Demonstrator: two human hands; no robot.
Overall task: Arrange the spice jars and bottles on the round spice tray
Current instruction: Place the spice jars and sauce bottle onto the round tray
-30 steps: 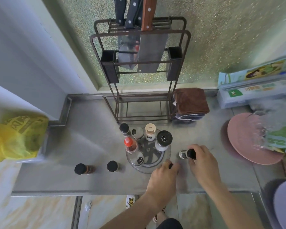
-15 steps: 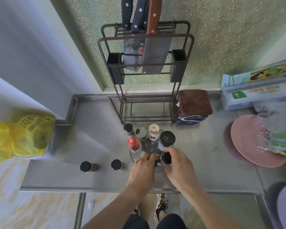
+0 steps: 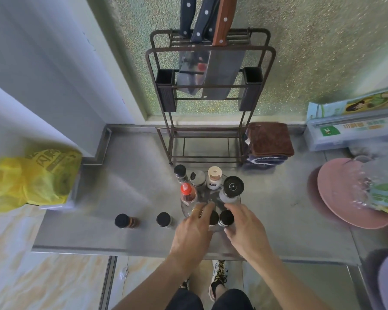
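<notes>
Left of the round spice tray (image 3: 238, 200), two dark-capped jars (image 3: 122, 220) wait on the counter. The left hand (image 3: 194, 229) curls over a jar on the tray's near edge; the right hand (image 3: 244, 229) pinches a black-capped jar (image 3: 226, 217), seating it there. The waiting jars probably come next.

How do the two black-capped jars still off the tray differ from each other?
The left black-capped jar with dark brown contents stands farther from the round clear spice tray; the right black-capped clear jar stands closer to it. The left jar's contents look dark brown, the right's pale. Both stand upright on the steel counter, untouched.
</notes>
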